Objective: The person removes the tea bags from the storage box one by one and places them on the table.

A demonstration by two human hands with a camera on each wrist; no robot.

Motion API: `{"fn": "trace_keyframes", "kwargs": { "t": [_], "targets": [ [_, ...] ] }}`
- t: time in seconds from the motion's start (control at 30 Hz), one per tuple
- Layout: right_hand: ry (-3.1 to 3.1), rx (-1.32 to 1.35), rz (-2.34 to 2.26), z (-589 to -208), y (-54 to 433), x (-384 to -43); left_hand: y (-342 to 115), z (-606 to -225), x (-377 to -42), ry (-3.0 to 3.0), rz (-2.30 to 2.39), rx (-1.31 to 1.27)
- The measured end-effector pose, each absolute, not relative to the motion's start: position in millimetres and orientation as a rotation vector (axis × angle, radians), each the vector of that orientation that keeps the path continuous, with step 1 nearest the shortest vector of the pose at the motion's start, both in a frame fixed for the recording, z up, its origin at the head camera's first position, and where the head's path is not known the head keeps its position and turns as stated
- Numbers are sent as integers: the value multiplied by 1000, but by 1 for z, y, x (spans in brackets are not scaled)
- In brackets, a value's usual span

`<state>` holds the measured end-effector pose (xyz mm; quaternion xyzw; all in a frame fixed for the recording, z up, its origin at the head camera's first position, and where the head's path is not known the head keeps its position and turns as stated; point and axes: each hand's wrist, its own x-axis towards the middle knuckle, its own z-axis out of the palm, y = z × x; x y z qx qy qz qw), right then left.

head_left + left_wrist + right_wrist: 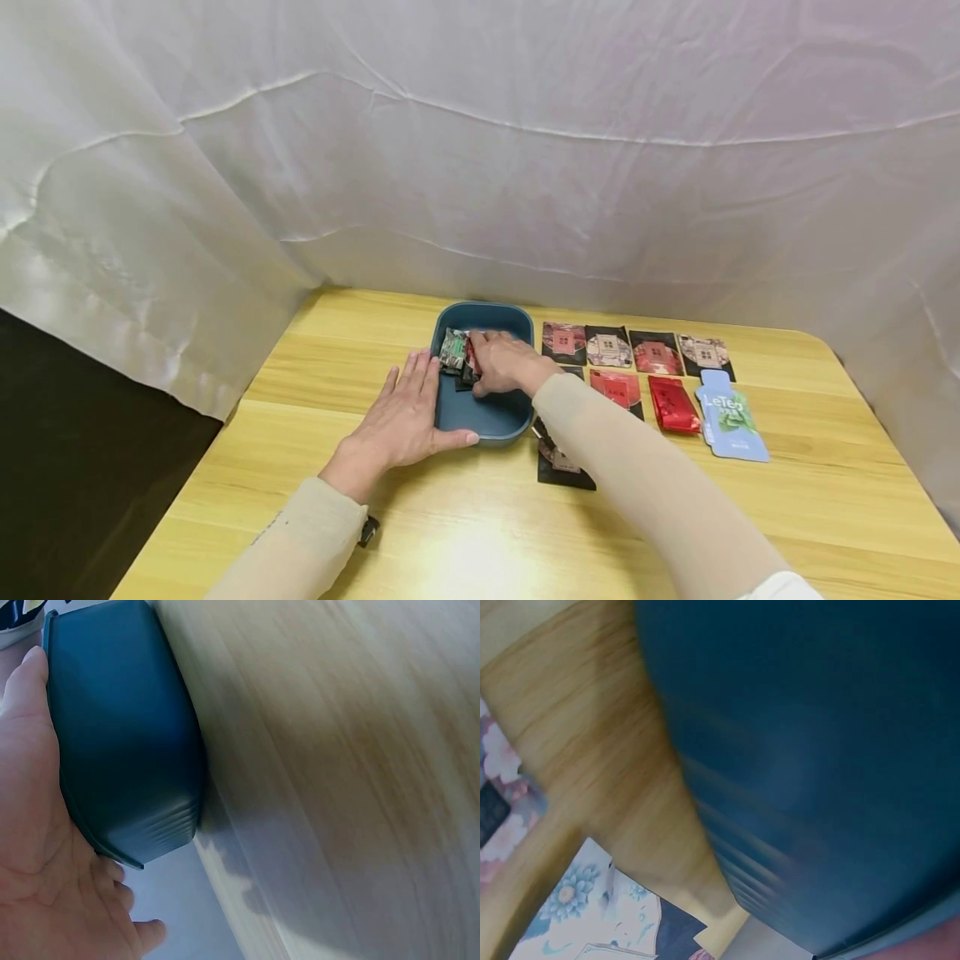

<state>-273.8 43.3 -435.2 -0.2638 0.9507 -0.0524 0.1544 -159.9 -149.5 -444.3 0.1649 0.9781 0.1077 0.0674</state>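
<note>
A dark blue bin (pixel 480 421) stands on the table, with a green and silver packet (pixel 453 350) lying in its left side. Beside that is a small red and black packet (pixel 470 363), partly covered by my right hand (pixel 506 364), which reaches into the bin and grips it between fingers and thumb. My left hand (pixel 401 417) rests on the bin's left rim and near corner, fingers straight and thumb spread along the front. In the left wrist view, the palm lies along the bin's rim (pixel 124 735). The right wrist view has the bin's outer wall (pixel 802 765) and hides the right fingers.
Right of the bin, flat square packets (pixel 609 347) lie in rows, some under the right forearm. A shiny red pouch (pixel 674 405) and a light blue bottle-shaped sachet (pixel 731 419) lie farther right. A pale curtain (pixel 480 183) hangs behind the wooden table (pixel 480 525).
</note>
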Motion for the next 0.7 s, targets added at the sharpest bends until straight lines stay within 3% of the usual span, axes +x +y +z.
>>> {"fn": "trace_keyframes", "kwargs": {
  "t": [0.37,0.7],
  "targets": [
    [2769,-748,-182,-432,45,-273,-150,-445,-161,2918,320,548],
    [2796,-847,-274,-401,56,-260,-151,-442,-163,2887,371,522]
  ]
}}
